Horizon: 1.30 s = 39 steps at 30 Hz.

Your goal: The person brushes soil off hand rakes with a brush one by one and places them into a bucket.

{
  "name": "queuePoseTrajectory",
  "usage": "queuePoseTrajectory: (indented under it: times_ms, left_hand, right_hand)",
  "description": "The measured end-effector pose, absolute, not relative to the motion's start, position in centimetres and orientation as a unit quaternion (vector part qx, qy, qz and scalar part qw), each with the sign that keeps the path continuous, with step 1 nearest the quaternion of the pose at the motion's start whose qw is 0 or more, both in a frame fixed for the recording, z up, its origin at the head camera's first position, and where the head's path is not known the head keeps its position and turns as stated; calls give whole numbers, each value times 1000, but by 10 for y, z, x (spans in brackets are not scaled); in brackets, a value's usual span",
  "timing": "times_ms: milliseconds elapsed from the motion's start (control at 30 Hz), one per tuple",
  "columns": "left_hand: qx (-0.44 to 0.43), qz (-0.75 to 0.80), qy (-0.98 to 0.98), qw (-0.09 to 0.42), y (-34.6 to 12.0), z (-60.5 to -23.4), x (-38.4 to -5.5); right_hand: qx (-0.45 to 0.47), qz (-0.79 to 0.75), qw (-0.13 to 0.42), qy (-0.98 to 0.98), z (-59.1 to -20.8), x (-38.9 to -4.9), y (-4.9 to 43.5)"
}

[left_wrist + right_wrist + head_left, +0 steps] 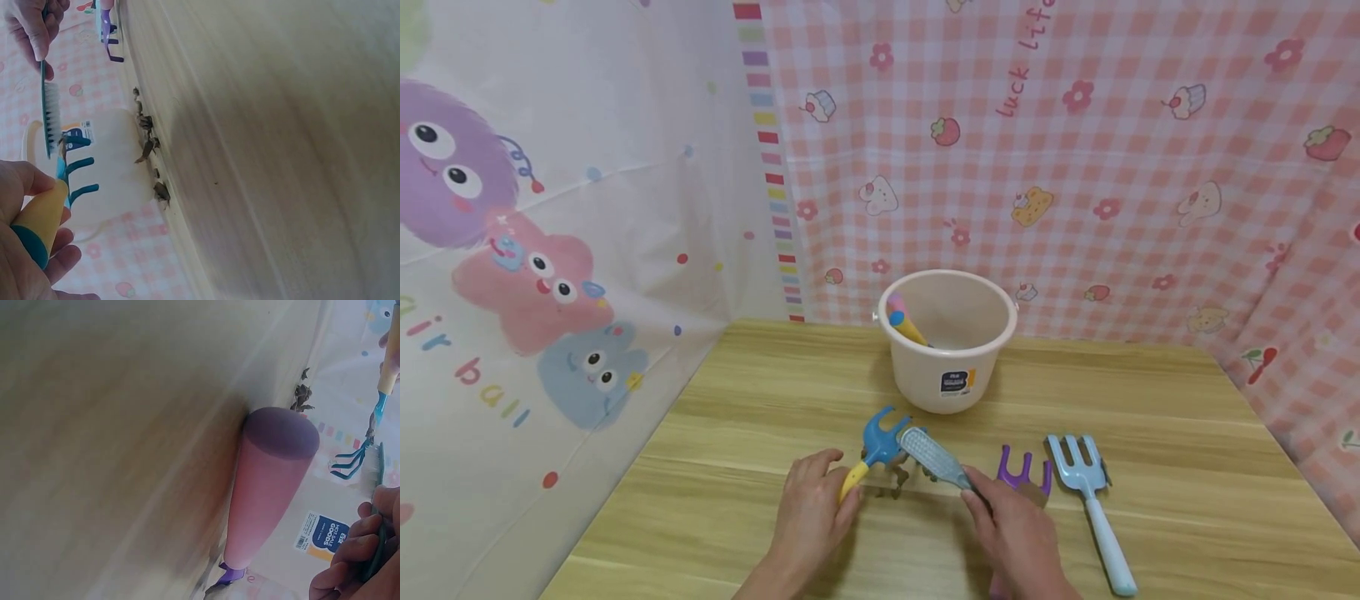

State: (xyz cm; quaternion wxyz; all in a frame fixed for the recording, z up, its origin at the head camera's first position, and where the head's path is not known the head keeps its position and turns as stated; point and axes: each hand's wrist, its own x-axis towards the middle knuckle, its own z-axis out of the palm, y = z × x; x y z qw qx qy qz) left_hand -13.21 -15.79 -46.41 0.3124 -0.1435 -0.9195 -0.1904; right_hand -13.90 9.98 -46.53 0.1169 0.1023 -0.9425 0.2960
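My left hand (808,504) grips the yellow handle of a small blue garden rake (880,442), held above the table with its tines pointing away. In my right hand (1018,533) is a light blue scrubbing brush (931,457). Its white bristles (371,472) lie against the rake's head in the right wrist view, and a bit of brown dirt clings near the rake's neck. Below them, brown crumbs and dry leaf bits (147,125) are scattered on the table. A purple rake (1015,479) with a pink handle (272,500) lies partly hidden under my right hand.
A cream bucket (917,375) stands behind the hands, with a few coloured tool handles (907,327) inside. To the right lies a light blue garden fork (1105,533). Patterned cloths (910,167) hang behind and beside the wooden table (1187,467).
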Motion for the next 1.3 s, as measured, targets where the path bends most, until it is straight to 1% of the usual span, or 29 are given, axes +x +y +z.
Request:
queuePoseTrajectory:
  times_ms: [133,233,367,467,733,933,1133,1300]
  left_hand:
    - [-138,-197,-919,313,-158,-466,-134]
    - [-139,-198,-914,326,-158,-468,-136]
    - [-149,-195,-905,348,-159,-468,-140]
    - [-153,-196,-904,349,-159,-468,-142]
    - [-146,-207,-909,330,-156,-465,-142]
    - [-145,-207,-912,323,-156,-464,-142]
    - [-142,-208,-915,316,-155,-463,-141]
    - [-135,-209,-920,303,-155,-463,-140]
  right_hand:
    - [98,293,134,-942,-463,-141,101]
    - [102,296,156,-937,-461,-142,100]
    - [159,289,175,-928,-461,-143,97]
    - [186,284,179,-924,-464,-142,94]
    - [144,270,181,-935,-466,-142,96]
    - [126,267,175,-939,-466,-143,99]
    - [117,270,185,-937,-469,-145,103]
    - [108,276,182,-938,-465,-146,104]
